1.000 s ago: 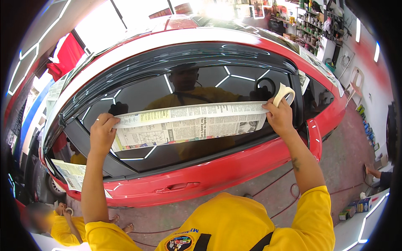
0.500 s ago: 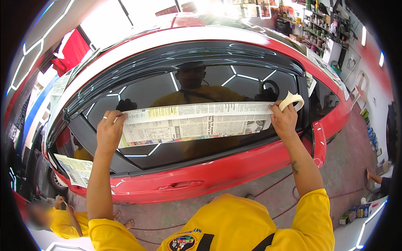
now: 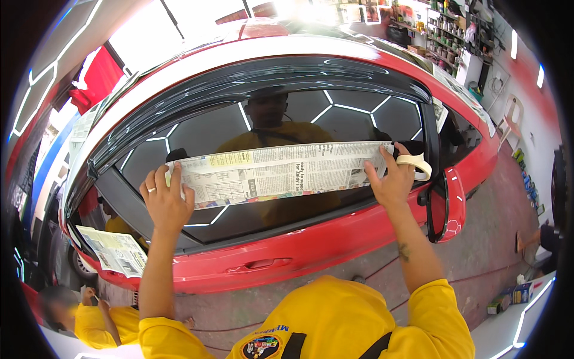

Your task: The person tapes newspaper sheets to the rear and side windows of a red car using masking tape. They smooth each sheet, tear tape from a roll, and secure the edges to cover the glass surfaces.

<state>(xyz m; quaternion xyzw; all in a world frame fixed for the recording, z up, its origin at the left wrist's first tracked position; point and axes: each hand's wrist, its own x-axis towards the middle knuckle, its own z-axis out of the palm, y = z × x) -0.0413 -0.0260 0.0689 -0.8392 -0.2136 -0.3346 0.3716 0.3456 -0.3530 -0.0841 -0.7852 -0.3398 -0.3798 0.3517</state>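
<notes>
A long strip of newspaper [image 3: 269, 173] lies across the dark side window [image 3: 275, 128] of a red car. At its left end is my left hand [image 3: 166, 200], fingertips on the paper's upper corner and thumb spread apart from them. My right hand [image 3: 391, 182] presses the right end, thumb apart from the forefinger. A roll of cream masking tape [image 3: 423, 166] hangs at this hand's outer fingers; exactly how they hold it is hidden.
The red side mirror [image 3: 454, 206] juts out below my right hand. More newspaper [image 3: 113, 248] covers the car's rear at left. A person in yellow [image 3: 101, 323] sits at lower left. Hoses cross the floor [image 3: 382, 293]; shelves of cans [image 3: 445, 36] stand at far right.
Both thumbs have moved away from the forefingers, and both hands now rest flatter on the newspaper. My left hand has shifted right and down. The tape roll has tilted and dropped slightly.
</notes>
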